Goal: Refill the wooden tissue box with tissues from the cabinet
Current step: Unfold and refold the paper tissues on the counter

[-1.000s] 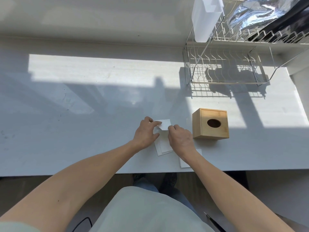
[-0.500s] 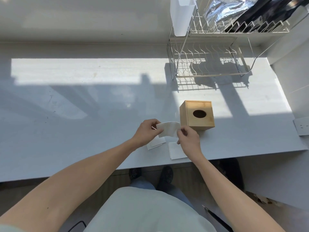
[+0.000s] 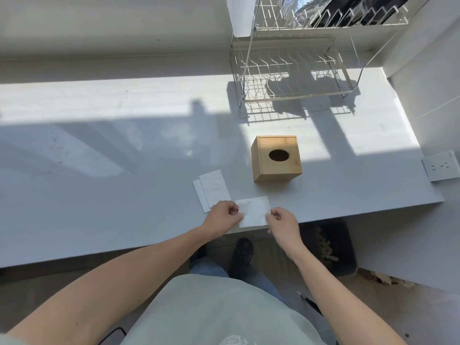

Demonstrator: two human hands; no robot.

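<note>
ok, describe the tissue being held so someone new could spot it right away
Start at the wooden tissue box on the white counter, below the wire dish rack. Toward the counter's near edge from the box, the left hand and right hand pinch one tissue by its two ends. The stacked tissues to its left lie flat, untouched.

The white counter bears a wooden tissue box, folded tissues and a wire rack.

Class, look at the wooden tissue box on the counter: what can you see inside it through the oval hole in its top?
Through the oval opening of the wooden tissue box only darkness shows; no tissue pokes out. The lid and walls cover the rest, so its contents cannot be told.
</note>
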